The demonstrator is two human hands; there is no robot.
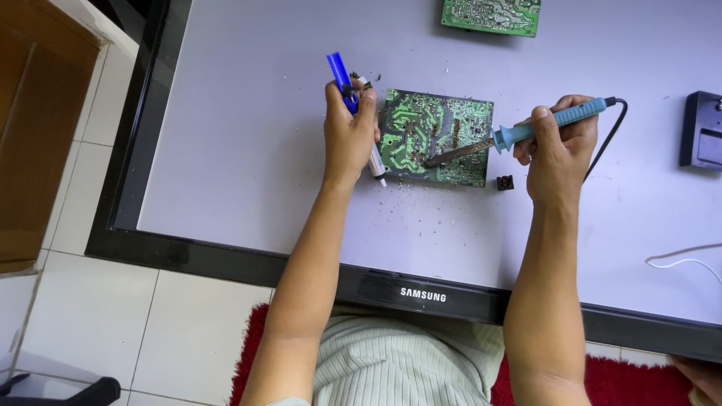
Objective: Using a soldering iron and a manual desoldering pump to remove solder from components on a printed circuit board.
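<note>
Board (436, 135) lying mid-counter (248, 150), copper side up. I'm pressing soldering iron (526, 131) tip onto it, right hand (555, 154) fingers gripping handle. Left hand (348, 135) fingers clutching blue desoldering pump (344, 79) just left of board. Solder crumbs scattered near; desoldering looking partway done.

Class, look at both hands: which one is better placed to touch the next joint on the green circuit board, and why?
Probably the right hand: it grips the soldering iron, whose tip already rests on the circuit board. The left hand holds a blue suction pump beside the board's edge.
</note>
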